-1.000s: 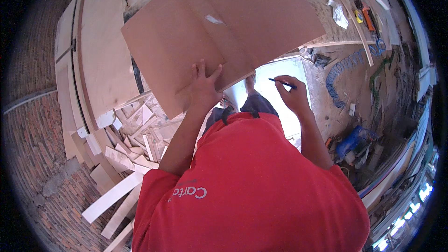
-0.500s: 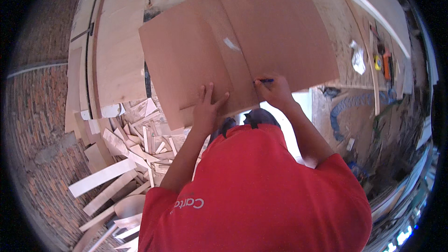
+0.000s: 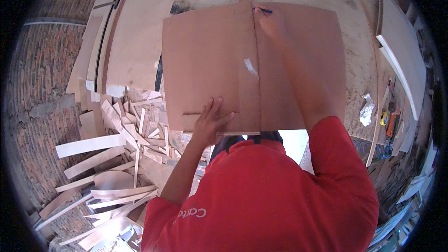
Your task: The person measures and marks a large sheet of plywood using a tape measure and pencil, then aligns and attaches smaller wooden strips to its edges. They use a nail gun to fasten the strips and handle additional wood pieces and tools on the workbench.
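Right hand (image 3: 273,24), on outstretched arm: holds blue pen (image 3: 266,12) in pinched grip, beside far end of brown strip (image 3: 249,32). Left hand (image 3: 210,125), fingers splayed, grip wide: rests along near edge of brown board (image 3: 205,56). Under both: said board, laid on bench (image 3: 360,60).

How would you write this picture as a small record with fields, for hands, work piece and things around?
Left grip: left hand, fingers spread flat, over the near end of a brown strip
Right grip: right hand, holding a dark blue pen
Pen position: close to the far edge of the brown board, beside the strip
Strip position: lying across the board, near edge to far edge
Lower left: pile of wood offcuts
Far right: orange tool, blue coiled hose
Unclear: whether the pen tip touches the board
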Demonstrator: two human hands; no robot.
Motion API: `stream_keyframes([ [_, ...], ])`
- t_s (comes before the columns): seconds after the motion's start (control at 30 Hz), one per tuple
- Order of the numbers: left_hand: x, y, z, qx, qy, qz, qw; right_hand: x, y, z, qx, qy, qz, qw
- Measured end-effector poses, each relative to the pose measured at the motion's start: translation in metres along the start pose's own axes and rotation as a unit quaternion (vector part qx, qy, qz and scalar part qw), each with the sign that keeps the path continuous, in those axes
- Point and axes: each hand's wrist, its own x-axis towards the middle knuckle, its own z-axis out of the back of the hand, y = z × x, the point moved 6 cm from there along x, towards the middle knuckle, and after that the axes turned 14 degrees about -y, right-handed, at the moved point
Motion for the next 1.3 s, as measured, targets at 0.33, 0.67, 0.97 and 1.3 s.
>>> stream_keyframes([
  [0.33, -0.004, 0.005, -0.003, 0.010, 0.002, -0.018, 1.000, -0.140, -0.010, 0.069, -0.023, 0.105, -0.079, 0.991],
  [0.67, -0.010, -0.003, -0.032, 0.069, -0.038, -0.046, 0.996, -0.360, -0.055, 0.218, 0.071, -0.038, -0.171, 0.982],
  [0.97, -0.035, -0.030, 0.057, -0.227, -0.116, 0.069, 0.965, -0.336, 0.000, 0.217, 0.137, -0.075, -0.031, 0.987],
  [1.3, -0.080, -0.012, 0.032, -0.666, -0.366, 0.238, 0.605, -0.381, 0.077, 0.097, 0.025, 0.398, 0.149, 0.905],
])
